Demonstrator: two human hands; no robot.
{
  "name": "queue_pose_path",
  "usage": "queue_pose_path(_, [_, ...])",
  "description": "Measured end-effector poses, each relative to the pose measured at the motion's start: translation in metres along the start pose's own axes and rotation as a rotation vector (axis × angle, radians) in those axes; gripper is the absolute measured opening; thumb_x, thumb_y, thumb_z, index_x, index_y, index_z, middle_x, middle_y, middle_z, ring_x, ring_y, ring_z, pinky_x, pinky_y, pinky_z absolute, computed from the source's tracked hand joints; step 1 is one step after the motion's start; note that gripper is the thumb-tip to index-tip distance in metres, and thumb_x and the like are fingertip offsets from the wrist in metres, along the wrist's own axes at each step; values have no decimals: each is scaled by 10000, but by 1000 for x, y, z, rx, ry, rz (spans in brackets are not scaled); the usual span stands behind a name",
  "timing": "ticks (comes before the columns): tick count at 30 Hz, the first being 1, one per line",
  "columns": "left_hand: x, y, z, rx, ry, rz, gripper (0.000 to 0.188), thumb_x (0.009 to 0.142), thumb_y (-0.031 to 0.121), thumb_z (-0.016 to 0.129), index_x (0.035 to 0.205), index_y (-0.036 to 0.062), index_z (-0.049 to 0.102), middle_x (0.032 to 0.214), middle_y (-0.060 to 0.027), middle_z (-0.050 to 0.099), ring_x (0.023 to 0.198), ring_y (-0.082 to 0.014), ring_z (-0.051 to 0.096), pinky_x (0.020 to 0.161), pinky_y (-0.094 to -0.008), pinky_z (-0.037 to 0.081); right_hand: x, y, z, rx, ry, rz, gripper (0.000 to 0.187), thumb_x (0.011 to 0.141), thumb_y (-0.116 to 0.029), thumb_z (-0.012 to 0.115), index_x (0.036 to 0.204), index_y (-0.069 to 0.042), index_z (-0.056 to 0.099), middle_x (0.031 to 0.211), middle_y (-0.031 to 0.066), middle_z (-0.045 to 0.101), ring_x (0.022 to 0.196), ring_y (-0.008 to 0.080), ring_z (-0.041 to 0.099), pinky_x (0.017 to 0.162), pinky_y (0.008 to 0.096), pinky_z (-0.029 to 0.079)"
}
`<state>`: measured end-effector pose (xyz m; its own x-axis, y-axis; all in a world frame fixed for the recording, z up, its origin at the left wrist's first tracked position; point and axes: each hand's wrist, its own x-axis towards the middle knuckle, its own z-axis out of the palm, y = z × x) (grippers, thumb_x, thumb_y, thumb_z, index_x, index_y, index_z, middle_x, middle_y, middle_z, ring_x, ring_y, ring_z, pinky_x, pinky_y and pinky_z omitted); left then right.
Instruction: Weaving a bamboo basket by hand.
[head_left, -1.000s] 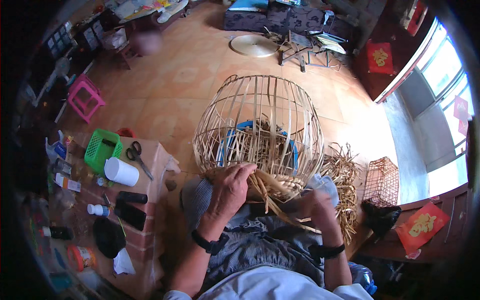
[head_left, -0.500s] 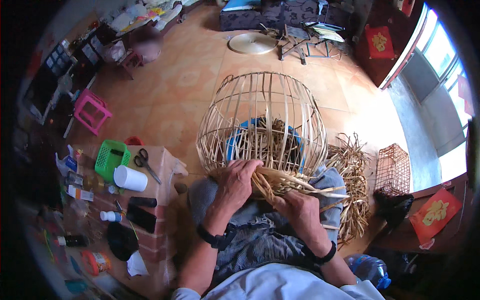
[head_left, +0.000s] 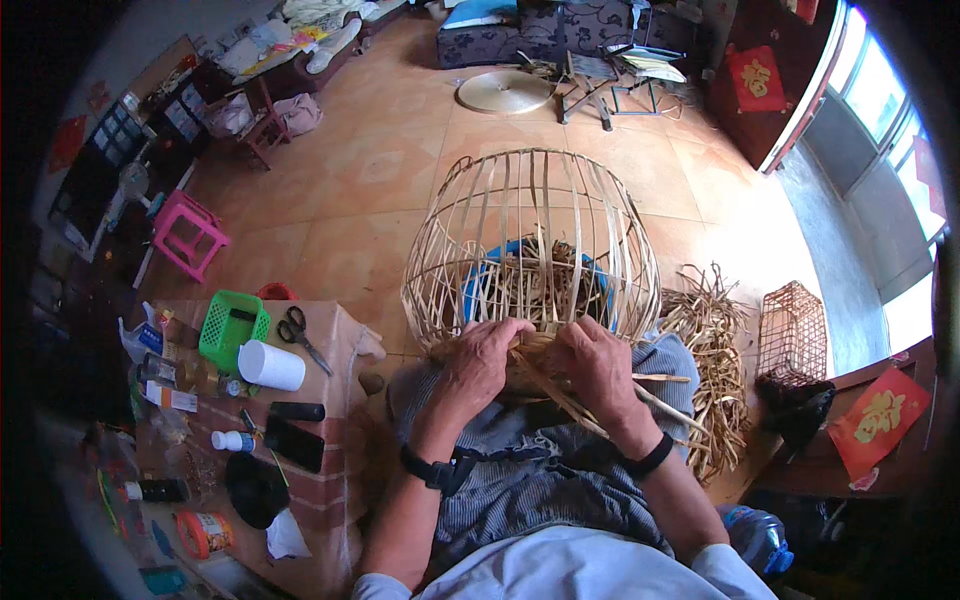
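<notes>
An open-ribbed basket (head_left: 536,185) of pale woven strips lies against my lap, its near rim at my knees. My left hand (head_left: 474,362) is closed on that near rim, thumb side toward the middle. Close beside it, my right hand (head_left: 598,362) pinches at the same rim from the right. Between and below the hands, loose flat strips (head_left: 560,392) slant down to the right across my lap. More strip ends stick out past the right wrist. Both sets of fingertips are partly hidden by the hands themselves.
A blue tub (head_left: 470,290) with strips shows through the basket. Loose strips (head_left: 705,380) heap at the right, beside a wire basket (head_left: 790,330). The left table holds scissors (head_left: 303,338), a green basket (head_left: 232,325), a white roll (head_left: 272,365) and a phone (head_left: 294,444).
My right hand has moved up and inward to the rim, closer to the left hand. The loose strips now slant down across my lap. The view has shifted slightly.
</notes>
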<state>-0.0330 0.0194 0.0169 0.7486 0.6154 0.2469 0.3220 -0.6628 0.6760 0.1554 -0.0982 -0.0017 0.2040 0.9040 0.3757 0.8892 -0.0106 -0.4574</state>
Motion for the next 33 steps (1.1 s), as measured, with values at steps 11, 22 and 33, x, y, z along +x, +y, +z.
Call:
queue_pose_path(11, [-9,-11,0,15,18,38,358,943,-43,579,1272,66,673,1209,-171,759,1171,-392,701,1037,-480,545,-35,-34,7,-116,0,-40,334,886,-291,822,1090,-92,647,953,111,671,896,343,689,722,457,562])
queue_pose_path(22, [-20,-6,9,-16,136,74,399,808,-102,718,1172,59,682,1239,-145,736,1194,-370,697,1064,-450,548,-41,-40,13,8,-89,-60,297,936,-110,679,1212,-83,572,933,118,658,868,363,732,696,477,591])
queue_pose_path(33, [-22,-24,20,-64,185,63,426,769,-71,775,1161,81,705,1197,-108,760,1156,-349,719,1012,-444,569,-7,-53,6,-59,-79,-118,355,887,-185,733,1210,-58,656,1113,126,639,1035,341,695,819,455,599])
